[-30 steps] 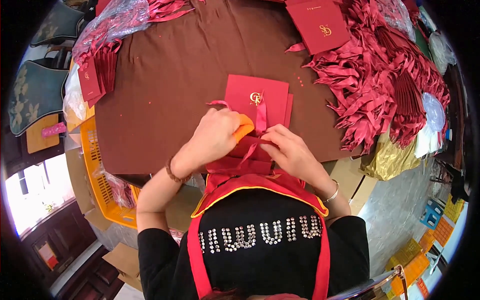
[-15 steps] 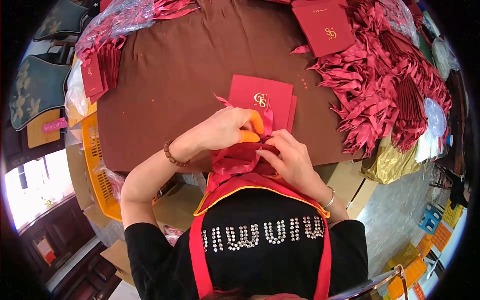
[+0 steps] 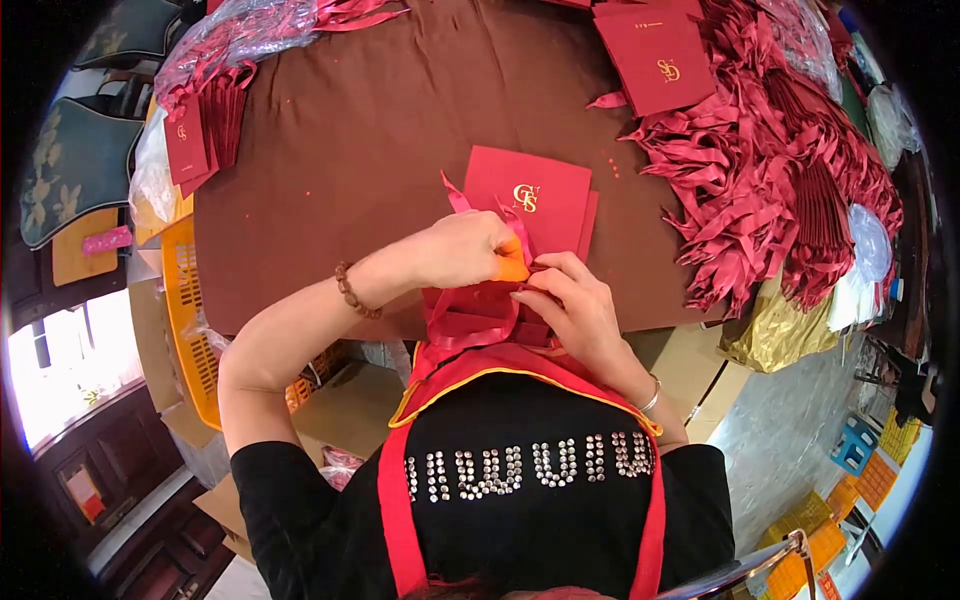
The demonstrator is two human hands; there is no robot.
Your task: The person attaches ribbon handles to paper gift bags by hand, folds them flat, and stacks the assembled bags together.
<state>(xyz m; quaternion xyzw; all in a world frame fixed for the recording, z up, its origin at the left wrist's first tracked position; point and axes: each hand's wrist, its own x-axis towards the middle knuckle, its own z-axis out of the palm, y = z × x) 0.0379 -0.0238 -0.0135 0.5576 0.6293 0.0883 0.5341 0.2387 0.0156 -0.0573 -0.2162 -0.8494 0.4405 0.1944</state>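
At the table's near edge my left hand (image 3: pixel 468 250), with orange finger covers on, is closed in a pinch on a red ribbon (image 3: pixel 515 232). One loose end of the ribbon stands up beyond the knuckles. Close against it, my right hand (image 3: pixel 578 312) pinches at the rim of a red paper gift bag (image 3: pixel 470 328), its fingertips partly hidden. A loop of ribbon hangs over this bag, near my apron. Just beyond my hands lie flat red bags (image 3: pixel 560 190) with a gold emblem, one over another.
A large heap of red ribbon-handled bags (image 3: pixel 740 190) fills the right side, with a stack of flat red bags (image 3: pixel 660 70) beside it. More bags (image 3: pixel 200 140) stand at the left edge. An orange plastic crate (image 3: pixel 185 320) is beside the brown-covered table (image 3: pixel 330 200).
My left hand has turned inward and closed more tightly, drawing the ribbon; its loose end now stands higher. My right hand stays at the bag's rim.
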